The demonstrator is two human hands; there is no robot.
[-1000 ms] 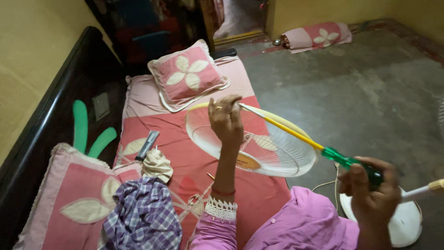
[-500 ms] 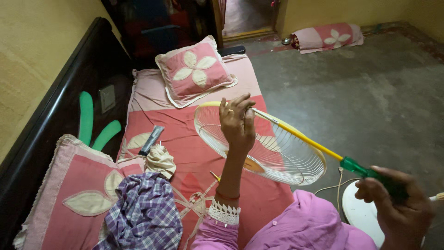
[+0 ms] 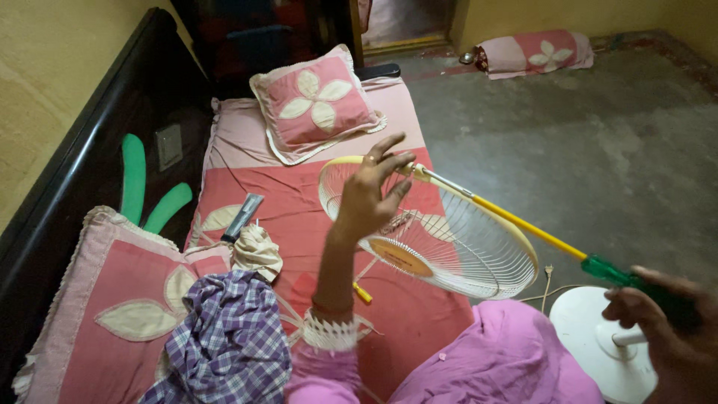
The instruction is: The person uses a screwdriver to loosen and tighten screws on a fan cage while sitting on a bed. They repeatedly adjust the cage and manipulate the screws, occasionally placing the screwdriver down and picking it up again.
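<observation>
**Screwdriver tip at the guard's far rim**

The right hand (image 3: pixel 669 329) is closed around the green handle of a long screwdriver (image 3: pixel 523 228). Its yellow shaft runs along a line from about four o'clock up to ten o'clock, ending at the far rim of the white wire fan guard (image 3: pixel 449 247). The left hand (image 3: pixel 366 194) is the nearer one to that tip; its fingers are spread and touch the rim beside it, though whether they pinch the rim cannot be told. The guard is tilted above the red and pink bed (image 3: pixel 299 224). A flower cushion (image 3: pixel 318 101) lies at twelve o'clock, checked cloth (image 3: pixel 232 344) at eight, the white fan base (image 3: pixel 591 337) on the bare floor (image 3: pixel 598 135) at five.
</observation>
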